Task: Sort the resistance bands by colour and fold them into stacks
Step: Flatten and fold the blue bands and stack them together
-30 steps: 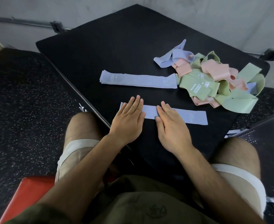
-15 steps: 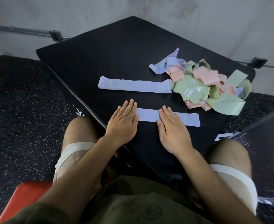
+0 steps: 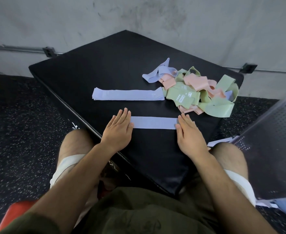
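A flat blue band (image 3: 154,122) lies across the near part of the black pad (image 3: 105,68). It runs from side to side. The left hand (image 3: 119,130) lies flat on its left end, close to the pad's left edge. The right hand (image 3: 189,134) lies flat on its right end, close to the pad's right edge. The fingers of both hands are straight and pressed down; they grip nothing.

A strip of bare pad shows between this band and a longer folded blue band (image 3: 127,95) farther back. (It looks like more than one layer, but I cannot tell how many.) Its right end touches a messy pile (image 3: 206,98) of green, pink and blue bands near the pad's right corner. One loose blue band (image 3: 159,73) sticks out on the pile's far left side. Bare pad runs from the folded band up to the far corner, by the grey wall (image 3: 138,14).

A speckled floor (image 3: 20,132) is on the left. A grey metal panel with holes (image 3: 270,141) stands just beside the right knee.
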